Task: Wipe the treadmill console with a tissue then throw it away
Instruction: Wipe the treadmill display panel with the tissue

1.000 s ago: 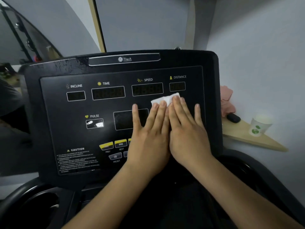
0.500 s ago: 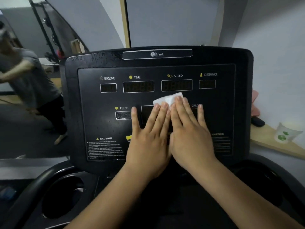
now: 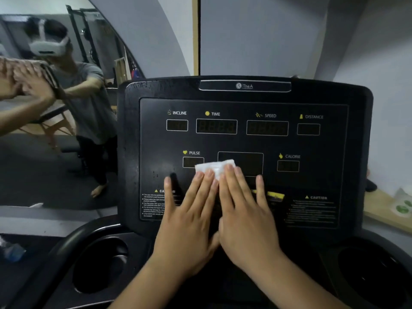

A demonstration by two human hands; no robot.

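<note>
Left hand (image 3: pixel 189 221) and right hand (image 3: pixel 247 217), forearms (image 3: pixel 301 282) bare, nails short. In the mirror (image 3: pixel 44 170): white head-mounted camera (image 3: pixel 48 46), grey short-sleeved T-shirt (image 3: pixel 89 103), dark trousers (image 3: pixel 93 157).

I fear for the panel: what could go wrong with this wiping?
The left hand and right hand press flat right beside a yellow button, so a key might get pushed. The tissue shows only at the fingertips, so the palms may lie bare on the console and smear it.
</note>
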